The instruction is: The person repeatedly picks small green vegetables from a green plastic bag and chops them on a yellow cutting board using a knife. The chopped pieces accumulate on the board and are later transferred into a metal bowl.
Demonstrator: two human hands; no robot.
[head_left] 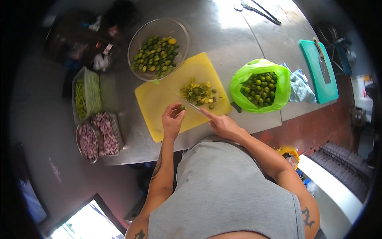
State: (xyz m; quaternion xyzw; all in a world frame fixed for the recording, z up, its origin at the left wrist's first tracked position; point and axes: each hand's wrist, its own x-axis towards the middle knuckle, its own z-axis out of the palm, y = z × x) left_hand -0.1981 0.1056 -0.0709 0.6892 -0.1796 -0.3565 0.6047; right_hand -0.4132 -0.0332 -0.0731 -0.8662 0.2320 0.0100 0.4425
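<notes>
On the near edge of the yellow cutting board (167, 99), the left hand (172, 119) pinches a small green citrus fruit (181, 107) between its fingertips. The right hand (223, 124), at the board's near right corner, grips a knife (189, 104) whose blade reaches toward the fruit. A pile of cut halves (198, 93) lies mid-board, a glass bowl (140, 38) beyond it, a green bag (242, 75) to its right.
</notes>
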